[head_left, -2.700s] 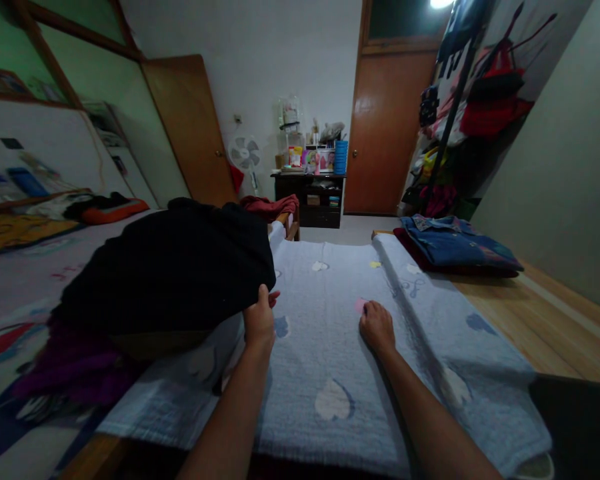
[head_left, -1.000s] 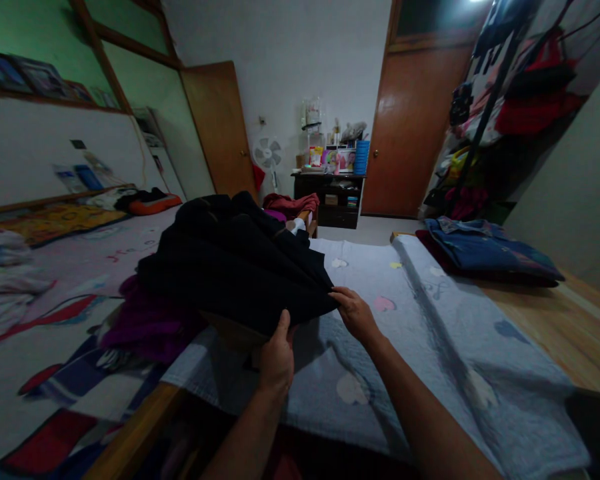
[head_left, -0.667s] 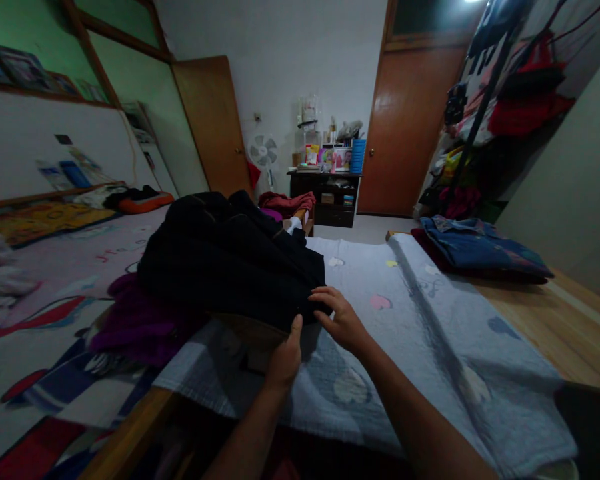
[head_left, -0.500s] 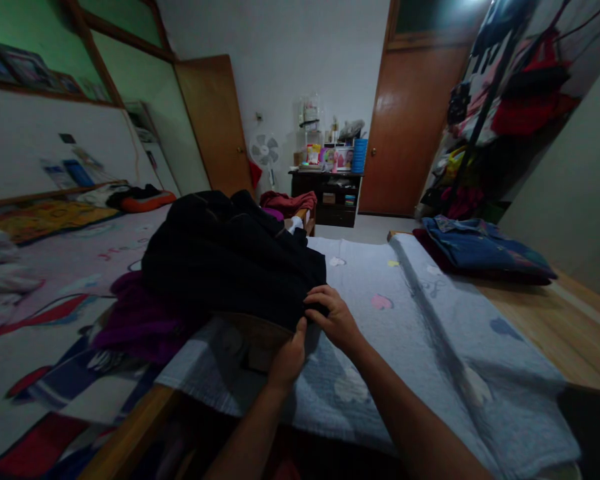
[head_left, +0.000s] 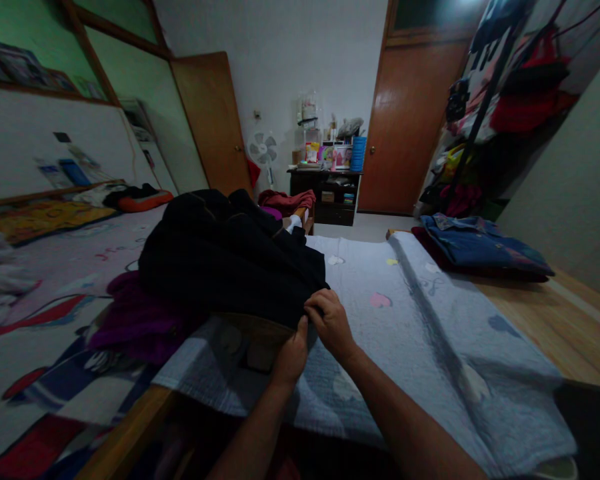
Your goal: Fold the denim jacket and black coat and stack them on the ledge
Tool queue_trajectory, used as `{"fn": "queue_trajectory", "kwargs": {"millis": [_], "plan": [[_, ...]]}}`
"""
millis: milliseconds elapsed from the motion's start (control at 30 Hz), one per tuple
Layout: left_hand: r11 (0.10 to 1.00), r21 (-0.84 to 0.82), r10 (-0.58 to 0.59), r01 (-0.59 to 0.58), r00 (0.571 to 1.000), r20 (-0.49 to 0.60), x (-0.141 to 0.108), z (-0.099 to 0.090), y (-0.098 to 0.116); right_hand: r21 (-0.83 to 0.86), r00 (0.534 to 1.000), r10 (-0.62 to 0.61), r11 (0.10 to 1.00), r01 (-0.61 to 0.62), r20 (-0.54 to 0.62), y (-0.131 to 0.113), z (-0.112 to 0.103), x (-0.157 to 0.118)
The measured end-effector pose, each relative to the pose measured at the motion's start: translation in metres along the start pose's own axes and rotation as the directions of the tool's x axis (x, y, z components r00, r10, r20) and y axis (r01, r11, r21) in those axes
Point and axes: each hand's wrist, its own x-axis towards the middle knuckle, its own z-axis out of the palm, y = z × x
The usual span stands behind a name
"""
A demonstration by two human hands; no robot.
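Note:
A black garment lies bunched across the left part of the pale blue patterned cloth. At the garment's near right corner, my left hand grips its edge, thumb on top and the other fingers hidden beneath. Close beside it, my right hand pinches the same corner between thumb and fingertips. Under the garment's left end is a purple cloth. A brownish strip shows along the garment's near edge, in shadow.
Folded denim clothing rests on a wooden board at the right. A bed with a printed sheet spreads to the left. Farther back stand a dark cabinet, a white fan and wooden doors.
My right hand's fingers have drawn together from a looser, spread hold into a tight pinch at the garment's corner. My left hand has stayed nearly in place.

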Motion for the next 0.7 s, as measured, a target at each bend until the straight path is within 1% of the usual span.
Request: {"fn": "queue_trajectory", "kwargs": {"millis": [67, 167, 233, 267, 300, 367, 400, 433, 467, 500, 533, 567, 633, 667, 700], "plan": [[0.997, -0.047, -0.067, 0.067, 0.998, 0.003, 0.002, 0.0, -0.001, -0.012, 0.999, 0.044, 0.999, -0.044, 0.007, 0.009, -0.006, -0.002], [0.978, -0.129, -0.171, 0.166, 0.985, -0.028, 0.006, 0.003, -0.005, -0.028, 0.991, 0.137, 0.99, -0.137, -0.007, 0.034, -0.021, -0.01], [0.94, -0.28, -0.213, 0.196, 0.977, -0.031, 0.008, 0.007, -0.008, -0.06, 0.978, 0.21, 0.976, -0.21, -0.005, 0.055, -0.036, -0.017], [0.898, -0.39, -0.229, 0.206, 0.973, -0.013, 0.008, 0.009, -0.01, -0.082, 0.971, 0.239, 0.968, -0.238, 0.011, 0.065, -0.045, -0.022], [0.836, -0.505, -0.241, 0.214, 0.97, 0.013, 0.009, 0.012, -0.01, -0.109, 0.963, 0.267, 0.959, -0.263, 0.023, 0.075, -0.053, -0.026], [0.681, -0.696, -0.259, 0.227, 0.964, 0.061, 0.008, 0.017, -0.009, -0.171, 0.94, 0.337, 0.931, -0.323, 0.054, 0.092, -0.071, -0.035], [0.614, -0.755, -0.27, 0.229, 0.96, 0.071, 0.006, 0.017, -0.008, -0.218, 0.925, 0.376, 0.909, -0.356, 0.056, 0.1, -0.08, -0.039], [0.566, -0.793, -0.281, 0.227, 0.957, 0.074, 0.004, 0.017, -0.007, -0.271, 0.91, 0.411, 0.882, -0.385, 0.046, 0.107, -0.088, -0.043], [0.539, -0.814, -0.288, 0.217, 0.956, 0.064, 0.002, 0.015, -0.005, -0.324, 0.9, 0.435, 0.854, -0.407, 0.016, 0.113, -0.097, -0.047], [0.54, -0.82, -0.284, 0.191, 0.958, 0.037, -0.001, 0.011, -0.005, -0.373, 0.895, 0.444, 0.827, -0.421, -0.027, 0.119, -0.105, -0.051], [0.581, -0.798, -0.273, 0.157, 0.962, -0.01, -0.004, 0.005, -0.005, -0.413, 0.894, 0.442, 0.802, -0.431, -0.075, 0.125, -0.113, -0.055], [0.65, -0.75, -0.259, 0.122, 0.964, -0.068, -0.007, -0.003, -0.006, -0.445, 0.894, 0.432, 0.783, -0.436, -0.115, 0.13, -0.122, -0.059], [0.801, -0.594, -0.226, 0.077, 0.957, -0.18, -0.014, -0.021, -0.011, -0.499, 0.894, 0.417, 0.748, -0.438, -0.16, 0.141, -0.137, -0.066], [0.848, -0.523, -0.223, 0.081, 0.951, -0.215, -0.017, -0.03, -0.014, -0.522, 0.893, 0.416, 0.731, -0.44, -0.17, 0.146, -0.143, -0.07], [0.875, -0.476, -0.224, 0.087, 0.944, -0.24, -0.019, -0.038, -0.016, -0.544, 0.891, 0.417, 0.713, -0.443, -0.18, 0.15, -0.149, -0.073]]}}
